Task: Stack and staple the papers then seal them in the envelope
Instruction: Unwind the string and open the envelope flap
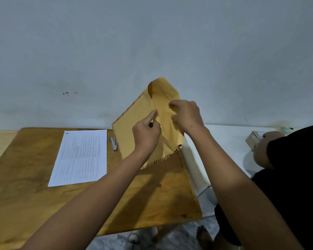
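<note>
A yellow-brown envelope [134, 130] with a red-and-dark striped border is held up above the wooden table [34, 204], its flap pointing up and open. My left hand [145, 134] pinches the edge of its mouth. My right hand [185, 116] grips the other side of the opening. The stack of printed white papers [81, 156] lies flat on the table to the left. Between the papers and the envelope lies a small stapler [113, 143].
A grey wall stands right behind the table. To the right runs a white surface [224, 139] with a small box [254, 139]. A person in dark clothing [287, 177] sits at the right edge. Feet and sandals show on the floor below the table's edge.
</note>
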